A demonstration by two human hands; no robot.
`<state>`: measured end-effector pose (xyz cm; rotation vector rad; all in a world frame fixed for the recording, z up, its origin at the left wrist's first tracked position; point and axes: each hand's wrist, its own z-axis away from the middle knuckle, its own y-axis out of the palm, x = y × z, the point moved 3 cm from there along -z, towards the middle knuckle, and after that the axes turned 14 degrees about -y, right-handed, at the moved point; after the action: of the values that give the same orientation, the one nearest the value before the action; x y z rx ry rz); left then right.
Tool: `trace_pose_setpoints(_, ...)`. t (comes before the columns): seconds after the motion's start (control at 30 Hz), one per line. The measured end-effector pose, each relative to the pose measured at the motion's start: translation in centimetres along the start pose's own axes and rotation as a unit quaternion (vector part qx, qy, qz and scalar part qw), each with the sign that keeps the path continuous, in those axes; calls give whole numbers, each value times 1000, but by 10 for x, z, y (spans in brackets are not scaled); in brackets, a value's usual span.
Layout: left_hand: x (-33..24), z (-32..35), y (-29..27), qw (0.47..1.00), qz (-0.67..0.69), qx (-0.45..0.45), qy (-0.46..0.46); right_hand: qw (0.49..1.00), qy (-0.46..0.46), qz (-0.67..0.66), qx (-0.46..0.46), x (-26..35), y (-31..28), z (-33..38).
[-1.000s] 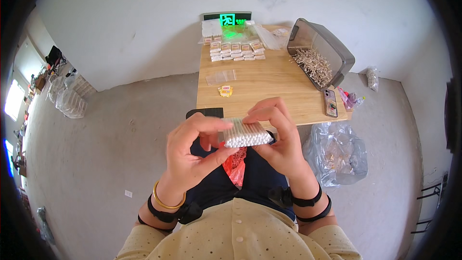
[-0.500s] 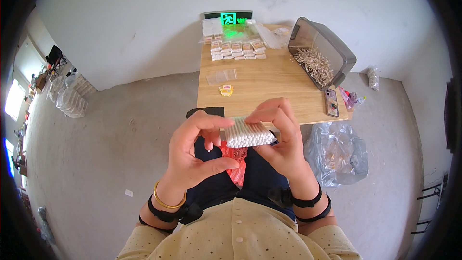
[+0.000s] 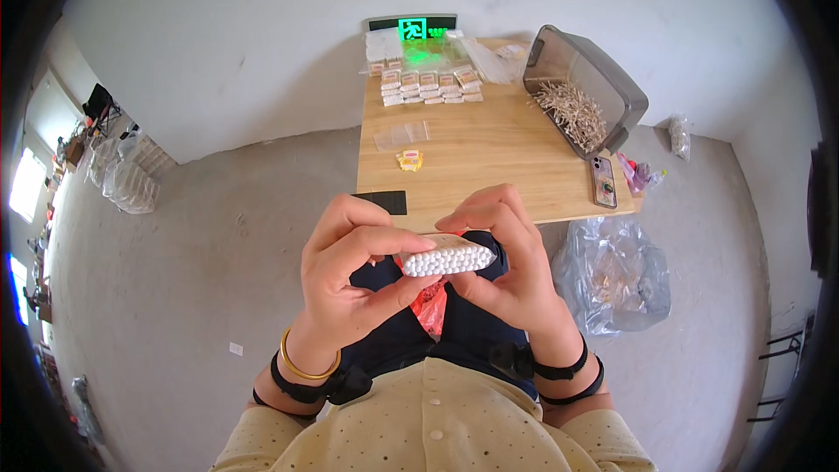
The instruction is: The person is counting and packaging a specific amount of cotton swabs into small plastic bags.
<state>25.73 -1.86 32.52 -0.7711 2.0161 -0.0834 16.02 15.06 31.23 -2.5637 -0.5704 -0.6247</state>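
Note:
A flat bundle of cotton swabs (image 3: pixel 447 260) is held over my lap, its white tips facing me. My left hand (image 3: pixel 354 262) pinches its left end, thumb below and fingers on top. On the other end, my right hand (image 3: pixel 502 253) grips with thumb and fingers. Whether a clear bag wraps the bundle is hard to tell. Beneath it, a red plastic bag (image 3: pixel 428 308) lies between my legs, partly hidden by my hands.
On the wooden table (image 3: pixel 489 144) are rows of swab packs (image 3: pixel 433 87), clear bags (image 3: pixel 402 135), yellow labels (image 3: pixel 409 160), a phone (image 3: pixel 603 182) and a tipped grey bin (image 3: pixel 622 87) of loose swabs. A clear plastic sack (image 3: pixel 612 280) stands right on the floor.
The bundle has tilted so its tip end now faces me, and it sits slightly lower. My left thumb and fingers have closed onto its left end.

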Motion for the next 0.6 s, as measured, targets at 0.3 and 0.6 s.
trace_pose_setpoints(0.3, -6, -3, 2, 999, 8, 9, 37, 999, -35, -6, 15, 8, -4, -1)
trace_pose_setpoints(0.6, -4, -2, 2, 999, 1, 12, 45, 999, -31, -4, 5, 8, -5, 1)
